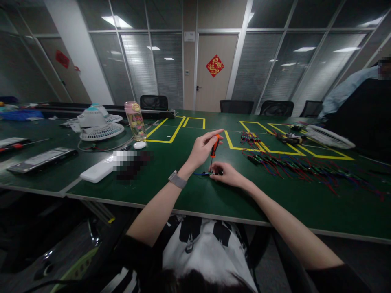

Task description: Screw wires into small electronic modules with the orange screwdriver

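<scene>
Big green bench (183,195). Left hand (201,149) has its grip pinched round an orange screwdriver (214,147) standing upright. Right hand (227,174) grip pins a tiny circuit board (208,173) flat under the tip, mid-bench, near the front edge.

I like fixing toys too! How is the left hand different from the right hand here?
The left hand is raised and holds an orange-and-black screwdriver upright; the right hand lies low on the green table. The left wrist wears a grey watch; the right wrist is bare. Both meet at a small wired circuit board: the screwdriver's tip points down at it, and the right hand touches it.
</scene>
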